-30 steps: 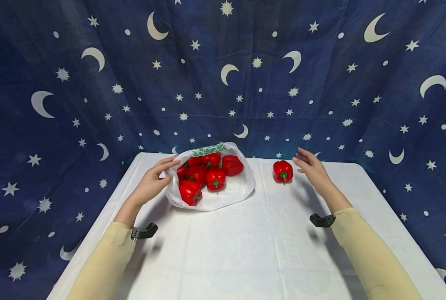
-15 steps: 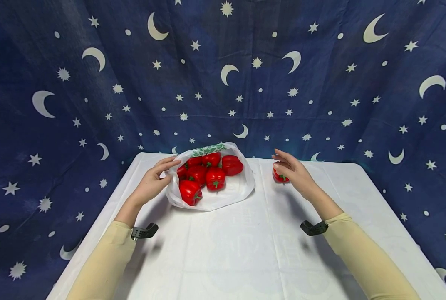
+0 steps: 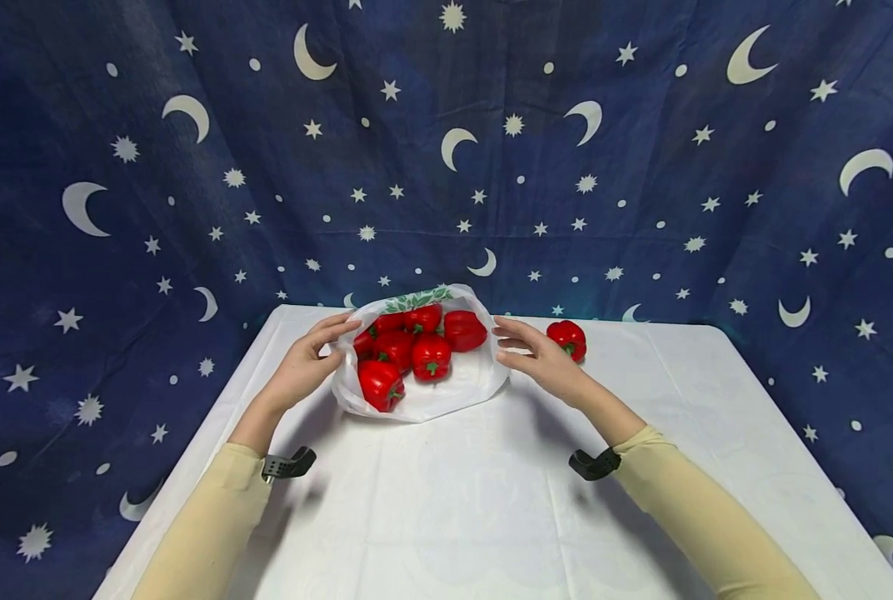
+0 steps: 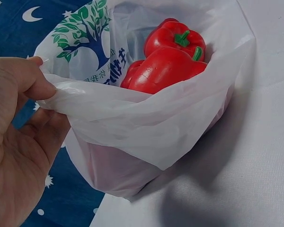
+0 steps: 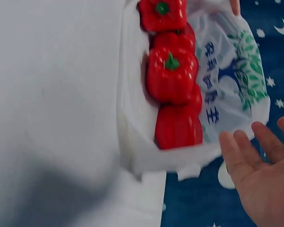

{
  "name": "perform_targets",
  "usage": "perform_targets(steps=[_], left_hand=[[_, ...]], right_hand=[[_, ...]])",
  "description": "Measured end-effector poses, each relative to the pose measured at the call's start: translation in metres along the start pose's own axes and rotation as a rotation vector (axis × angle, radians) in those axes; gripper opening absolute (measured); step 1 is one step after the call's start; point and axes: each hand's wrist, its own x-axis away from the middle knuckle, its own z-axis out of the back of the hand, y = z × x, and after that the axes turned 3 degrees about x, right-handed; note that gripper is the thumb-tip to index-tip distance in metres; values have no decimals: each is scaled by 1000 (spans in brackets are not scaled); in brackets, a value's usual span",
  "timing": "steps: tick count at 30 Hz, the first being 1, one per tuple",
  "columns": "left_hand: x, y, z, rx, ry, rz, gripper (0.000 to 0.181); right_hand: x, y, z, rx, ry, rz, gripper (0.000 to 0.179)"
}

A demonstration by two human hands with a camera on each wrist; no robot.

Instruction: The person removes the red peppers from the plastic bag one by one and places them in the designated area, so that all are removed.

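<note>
A white plastic bag (image 3: 465, 387) with a green leaf print stands with its mouth spread wide. Several red bell peppers (image 3: 431, 358) with green stems lie inside it. My left hand (image 3: 304, 362) pinches the bag's left rim between thumb and fingers, as the left wrist view shows up close. At the opposite rim is my right hand (image 3: 544, 367), its fingers extended and holding nothing; in the right wrist view the fingertips (image 5: 226, 137) come right up to the bag's edge. One more red bell pepper (image 3: 569, 337) sits on the table, just behind the right hand and partly covered by it.
A white cloth covers the table (image 3: 461, 500), whose back edge meets a dark blue curtain (image 3: 416, 167) with moons and stars. The bag is near that back edge, left of centre. Each wrist wears a black camera mount (image 3: 291, 463).
My right hand has moved left from beside the lone bell pepper, passing in front of it, to the bag's right rim. The left hand and bag have stayed put.
</note>
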Motion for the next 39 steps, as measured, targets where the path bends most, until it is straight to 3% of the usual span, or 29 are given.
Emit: perform_targets(steps=[12,17,22,29,39], left_hand=[[0,1,-1,-2,-3,-17,47],[0,0,-1,1,-4,-19,47],[0,0,-1,7,-4,-16,47],[0,0,-1,8,-4,-12,48],[0,0,-3,17,-4,-10,47]], right_hand=[[-28,-2,-41,52,-89,-44,81],[-39,2,-51,24,-78,-58,82],[-49,7,-56,-98,-37,-116,78],[-61,10,-69,-360,60,-328,74],[-73,15,-85,-541,183,-476,68]])
